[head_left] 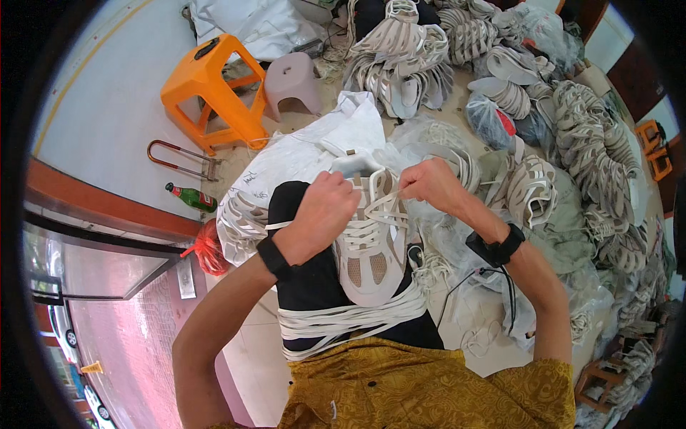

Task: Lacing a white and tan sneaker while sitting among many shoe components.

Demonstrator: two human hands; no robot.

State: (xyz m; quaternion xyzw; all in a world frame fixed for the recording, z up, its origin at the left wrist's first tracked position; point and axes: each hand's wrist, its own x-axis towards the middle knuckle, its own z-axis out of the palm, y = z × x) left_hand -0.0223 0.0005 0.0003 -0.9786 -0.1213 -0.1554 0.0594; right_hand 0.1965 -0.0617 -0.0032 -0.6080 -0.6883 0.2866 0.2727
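A beige and white sneaker [366, 274] rests on my lap, toe toward me, with flat white laces crossed over its tongue. My left hand [323, 217] is closed beside the shoe's upper left side, and a strand of lace trails out to its left. On the other side my right hand [433, 186] pinches a shoelace [386, 201] that runs from the upper eyelets. Part of the shoe's collar is hidden behind my hands. A bundle of loose white laces [350, 323] lies across my dark-trousered thighs.
Shoe uppers [589, 143] are piled along the right and far side among clear plastic bags. A white sack [314, 146] lies just ahead. At the left are an orange stool [207, 89], a grey stool [291, 82], a green bottle [193, 198] and a red bag [208, 248].
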